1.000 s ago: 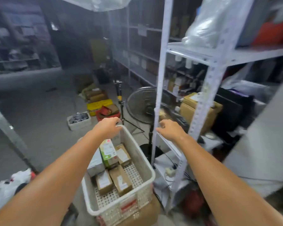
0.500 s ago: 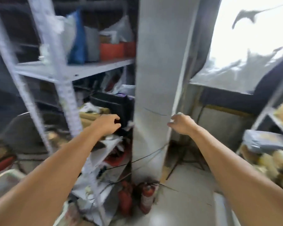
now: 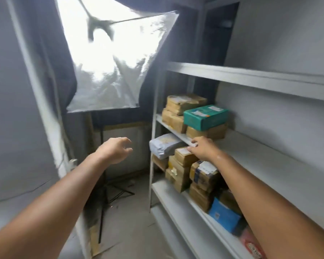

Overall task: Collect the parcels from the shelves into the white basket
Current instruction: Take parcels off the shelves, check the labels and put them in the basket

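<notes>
Right hand [image 3: 202,149] is at the front lip of the middle shelf [image 3: 176,132], fingers extended and touching the top of a brown parcel [image 3: 184,156] just below, not gripping, with little gap there. Left hand [image 3: 114,152] hangs loosely curled and empty over open floor, left of the shelf post [image 3: 153,128]. Since 0.5 s ago the view has swung off the concrete pillar onto these parcel shelves.

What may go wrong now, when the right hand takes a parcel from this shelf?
1. The right hand reaches the top brown parcel of an uneven stack; pulling it may topple the boxes beneath or the grey mailer bag beside it.
2. The light stand legs spread over the floor close to the shelving: a possible trip.
</notes>
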The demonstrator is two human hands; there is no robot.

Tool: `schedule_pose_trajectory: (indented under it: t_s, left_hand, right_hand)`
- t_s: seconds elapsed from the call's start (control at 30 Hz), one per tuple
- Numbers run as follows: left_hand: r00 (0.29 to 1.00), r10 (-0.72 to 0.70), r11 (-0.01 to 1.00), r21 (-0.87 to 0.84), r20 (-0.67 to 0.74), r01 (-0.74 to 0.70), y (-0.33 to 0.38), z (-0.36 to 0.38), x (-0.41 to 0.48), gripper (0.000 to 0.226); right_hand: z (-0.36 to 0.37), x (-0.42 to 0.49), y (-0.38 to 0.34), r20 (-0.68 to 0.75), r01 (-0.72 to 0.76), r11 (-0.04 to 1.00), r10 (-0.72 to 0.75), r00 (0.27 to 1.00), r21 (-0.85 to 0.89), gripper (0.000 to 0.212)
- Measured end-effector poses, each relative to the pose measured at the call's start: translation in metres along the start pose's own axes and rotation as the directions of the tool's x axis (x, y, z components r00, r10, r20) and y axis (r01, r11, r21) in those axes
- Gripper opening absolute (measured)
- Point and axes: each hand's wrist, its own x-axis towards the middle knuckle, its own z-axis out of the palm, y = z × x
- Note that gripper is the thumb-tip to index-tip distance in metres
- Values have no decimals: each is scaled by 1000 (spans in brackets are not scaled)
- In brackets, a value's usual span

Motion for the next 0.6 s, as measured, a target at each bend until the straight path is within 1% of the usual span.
schedule_pose_trajectory:
  t_s: [0.1, 0.27, 0.37, 0.47, 0.6]
  left_hand:
    - [995, 98, 995, -17, 6, -98, 43, 16, 44, 40]
    - [986, 164, 975, -150, -2, -163, 99, 36, 104, 39]
    - [980, 196, 950, -242, -25, -196, 117, 43, 139, 42]
    - [979, 205, 915, -353, -8, -194, 130, 49, 176, 47]
    - [973, 230, 829, -521, -13, -203, 149, 60, 228, 53]
  right_hand:
    - [-22, 18, 37, -86, -102, 994, 104, 991, 26, 47]
    - [-43, 59, 72, -206, -149, 977, 179, 962, 151, 46]
    - [-50, 86, 78, -263, -153, 964, 208, 942, 217, 45]
    - [-54, 115, 76, -309, -162, 942, 254, 917, 293, 45]
    - [-50, 159, 67, -359, -166, 895, 328, 874, 413, 50]
